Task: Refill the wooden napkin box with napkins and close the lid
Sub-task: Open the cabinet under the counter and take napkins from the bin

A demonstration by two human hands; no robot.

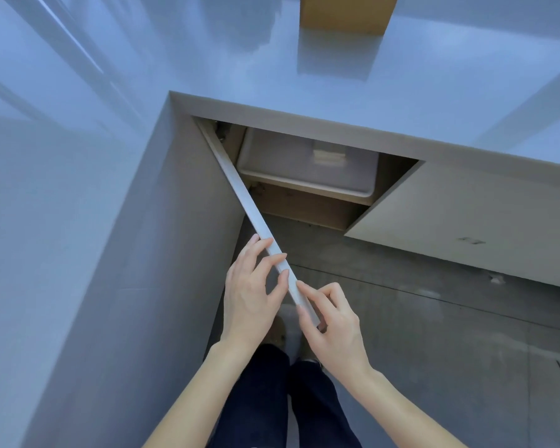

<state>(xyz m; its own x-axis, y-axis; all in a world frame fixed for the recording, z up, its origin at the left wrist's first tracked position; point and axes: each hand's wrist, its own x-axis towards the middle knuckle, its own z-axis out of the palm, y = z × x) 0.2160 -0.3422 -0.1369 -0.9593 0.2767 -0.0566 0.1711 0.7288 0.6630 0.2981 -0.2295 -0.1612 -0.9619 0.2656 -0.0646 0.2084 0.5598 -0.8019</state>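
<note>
A wooden napkin box (346, 12) stands on the glossy counter (434, 85) at the top of the head view, cut off by the frame's edge. Below the counter a cabinet door (240, 192) is swung open toward me, seen edge-on. My left hand (253, 292) rests its fingers on the left side of the door's edge. My right hand (333, 328) pinches the same edge near its lower end. Inside the open cabinet sits a translucent plastic bin (307, 163) on a shelf; its contents are blurred.
The counter wraps around in an L, with a long side (62, 221) on my left. A closed cabinet door (459, 218) is to the right of the opening. Grey floor (417, 318) and my dark trouser legs (272, 399) lie below.
</note>
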